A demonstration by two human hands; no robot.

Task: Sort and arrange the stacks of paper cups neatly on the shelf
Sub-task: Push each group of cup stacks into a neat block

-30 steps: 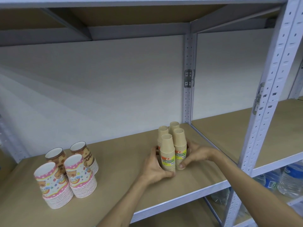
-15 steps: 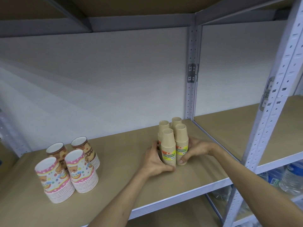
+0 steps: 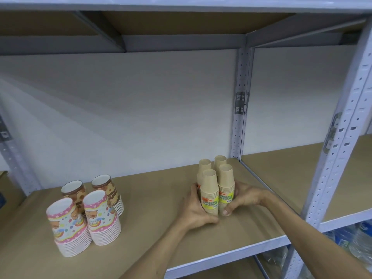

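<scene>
Four printed cup stacks (image 3: 86,214) stand upright at the shelf (image 3: 153,200) left, mouths up; rear prints are partly hidden. Right of centre, four brown cup stacks (image 3: 216,188) stand upright, clustered and touching. The left hand (image 3: 196,211) and right hand (image 3: 242,198) cup their bases, fingers curled, hiding the lower cups.

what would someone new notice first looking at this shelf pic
First, the two hands: the left hand and right hand press in from either side on a tight cluster of four brown cup stacks near the right end of the shelf. Next, at the left end, four stacks of patterned cups stand untouched: two pink ones in front, two brown ones behind.
</scene>
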